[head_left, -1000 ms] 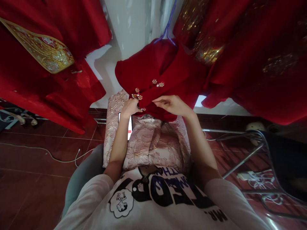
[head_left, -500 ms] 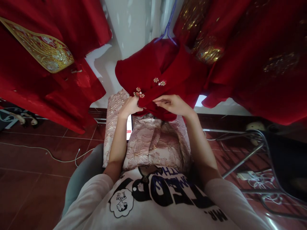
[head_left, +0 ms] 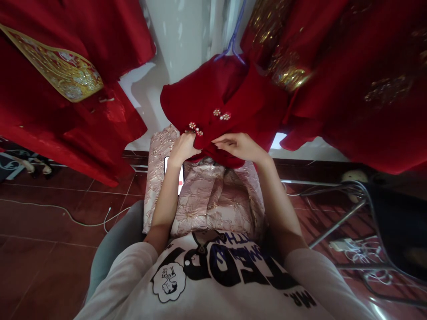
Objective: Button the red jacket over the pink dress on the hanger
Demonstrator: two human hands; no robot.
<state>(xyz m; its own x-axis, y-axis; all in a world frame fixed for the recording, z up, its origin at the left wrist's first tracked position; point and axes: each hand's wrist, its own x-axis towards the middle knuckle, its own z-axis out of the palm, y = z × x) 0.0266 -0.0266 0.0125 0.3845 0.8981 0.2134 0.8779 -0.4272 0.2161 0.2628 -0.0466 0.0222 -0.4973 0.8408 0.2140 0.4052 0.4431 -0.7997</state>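
A red garment (head_left: 190,100) hangs from a purple hanger (head_left: 231,49) in front of me, its lower part draped over my lap. Two clusters of flower-shaped ornaments, an upper one (head_left: 221,114) and a lower one (head_left: 198,130), sit on its front. My left hand (head_left: 184,147) is closed on the garment's edge right below the lower cluster and partly covers it. Close to the right, my right hand (head_left: 238,146) has its thumb and fingertips pinched together at the red cloth; anything tiny between them is not visible. Pink textured brocade (head_left: 196,204) lies under both forearms.
A lit phone (head_left: 180,178) lies on the brocade, partly behind my left forearm. Red garments with gold decoration hang at left (head_left: 70,73) and right (head_left: 360,102). A metal-framed chair (head_left: 370,209) stands right, near tangled white cables (head_left: 363,253). Another cable (head_left: 73,218) crosses the tiled floor.
My left hand has shifted slightly and now covers more of the lower ornament cluster. More of the phone shows beside the left forearm. My right hand has hardly moved.
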